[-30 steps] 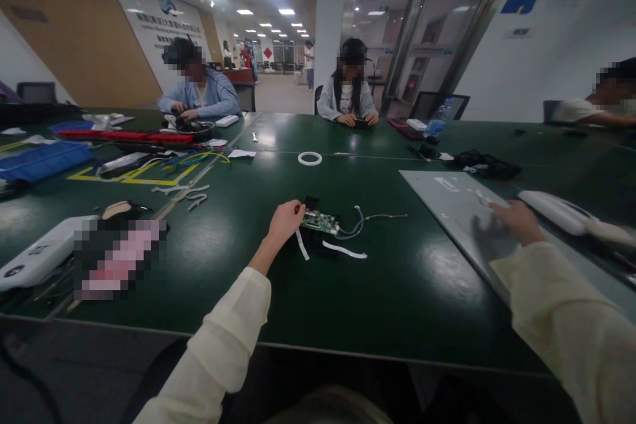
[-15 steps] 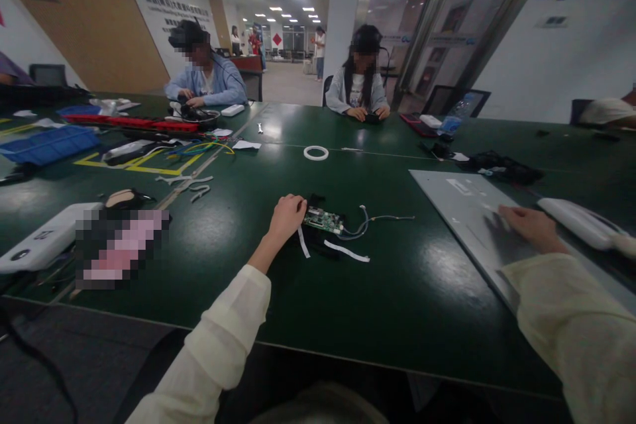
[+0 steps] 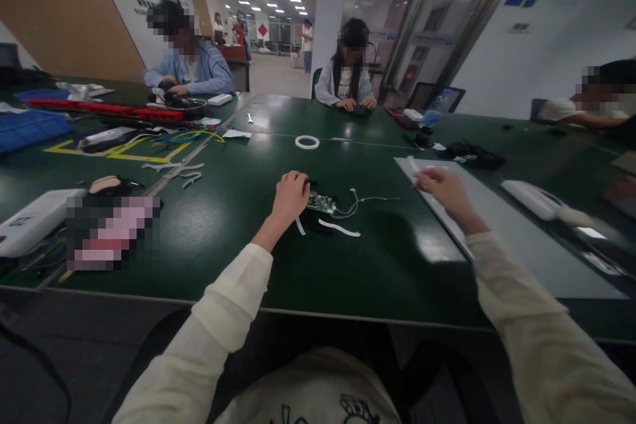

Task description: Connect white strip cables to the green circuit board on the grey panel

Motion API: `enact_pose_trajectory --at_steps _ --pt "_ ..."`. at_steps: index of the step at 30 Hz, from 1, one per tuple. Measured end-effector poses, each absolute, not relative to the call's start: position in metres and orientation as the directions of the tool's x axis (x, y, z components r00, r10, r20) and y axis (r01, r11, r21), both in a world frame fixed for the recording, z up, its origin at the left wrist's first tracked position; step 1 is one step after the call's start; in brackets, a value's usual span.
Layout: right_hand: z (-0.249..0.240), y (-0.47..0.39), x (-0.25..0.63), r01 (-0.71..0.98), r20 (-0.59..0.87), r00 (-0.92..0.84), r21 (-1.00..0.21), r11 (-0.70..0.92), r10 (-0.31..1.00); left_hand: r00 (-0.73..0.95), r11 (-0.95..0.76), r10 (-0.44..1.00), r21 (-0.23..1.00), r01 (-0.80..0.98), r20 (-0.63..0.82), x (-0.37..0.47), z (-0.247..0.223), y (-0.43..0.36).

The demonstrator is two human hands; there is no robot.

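My left hand (image 3: 291, 197) is closed around the left end of a green circuit board (image 3: 322, 202) with black parts beside it. Grey wires (image 3: 354, 202) run from the board's right end. Two white strips lie close by, one below my left hand (image 3: 301, 226) and one nearer the table edge (image 3: 338, 229). Off to the right, my right hand (image 3: 442, 191) is raised over the left edge of a grey panel (image 3: 501, 232), its fingers pinched on a short pale strip (image 3: 413, 164).
A white tape ring (image 3: 307, 142) lies beyond the board. To the left are a white device (image 3: 37, 222), a pink-covered item (image 3: 119, 228), grey strips (image 3: 191, 177) and a blue tray (image 3: 32, 132). A white handheld device (image 3: 529, 199) is at the right. People sit across the table.
My right hand has moved left and inward from above the panel, and a pale strip now shows at its fingertips. My left hand stays at the board. The camera view has shifted.
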State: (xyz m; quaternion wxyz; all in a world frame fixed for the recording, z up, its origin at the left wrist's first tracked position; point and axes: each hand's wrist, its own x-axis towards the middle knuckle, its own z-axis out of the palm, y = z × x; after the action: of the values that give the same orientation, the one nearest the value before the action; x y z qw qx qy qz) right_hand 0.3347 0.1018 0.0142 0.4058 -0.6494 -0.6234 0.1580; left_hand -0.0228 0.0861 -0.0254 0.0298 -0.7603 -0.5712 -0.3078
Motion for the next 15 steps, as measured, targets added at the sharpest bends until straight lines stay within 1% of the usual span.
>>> enact_pose_trajectory --at_steps 1,2,3,5,6,7,9,11,13,15 --pt "0.020 0.095 0.299 0.542 0.240 0.058 -0.823 0.171 0.969 0.177 -0.360 0.850 0.302 0.883 0.497 -0.021 -0.025 0.085" --pt "0.025 0.087 0.263 0.440 0.191 -0.049 -0.877 0.193 0.980 0.190 -0.370 0.849 0.297 0.880 0.492 -0.020 -0.025 0.083" --pt "0.029 0.079 0.229 0.380 0.140 -0.162 -0.905 0.193 0.977 0.199 -0.375 0.849 0.293 0.879 0.489 -0.020 -0.025 0.082" --pt "0.033 0.065 0.171 0.335 0.094 -0.359 -0.916 0.222 0.929 0.209 -0.381 0.850 0.290 0.878 0.484 -0.021 -0.024 0.081" --pt "0.034 0.059 0.149 0.320 0.080 -0.438 -0.917 0.238 0.896 0.219 -0.387 0.851 0.290 0.875 0.477 -0.022 -0.024 0.080" --pt "0.034 0.054 0.130 0.316 0.080 -0.481 -0.913 0.258 0.873 0.231 -0.395 0.854 0.292 0.871 0.466 -0.024 -0.023 0.080" --pt "0.031 0.049 0.106 0.358 0.111 -0.521 -0.871 0.335 0.846 0.251 -0.407 0.862 0.305 0.861 0.441 -0.026 -0.021 0.080" --pt "0.026 0.049 0.095 0.454 0.159 -0.504 -0.787 0.417 0.849 0.250 -0.405 0.869 0.322 0.856 0.427 -0.028 -0.019 0.080" --pt "0.021 0.051 0.091 0.587 0.212 -0.452 -0.661 0.468 0.866 0.239 -0.400 0.872 0.338 0.852 0.428 -0.029 -0.018 0.081" --pt "0.017 0.052 0.091 0.713 0.236 -0.406 -0.523 0.467 0.883 0.239 -0.402 0.874 0.351 0.846 0.424 -0.028 -0.019 0.081"
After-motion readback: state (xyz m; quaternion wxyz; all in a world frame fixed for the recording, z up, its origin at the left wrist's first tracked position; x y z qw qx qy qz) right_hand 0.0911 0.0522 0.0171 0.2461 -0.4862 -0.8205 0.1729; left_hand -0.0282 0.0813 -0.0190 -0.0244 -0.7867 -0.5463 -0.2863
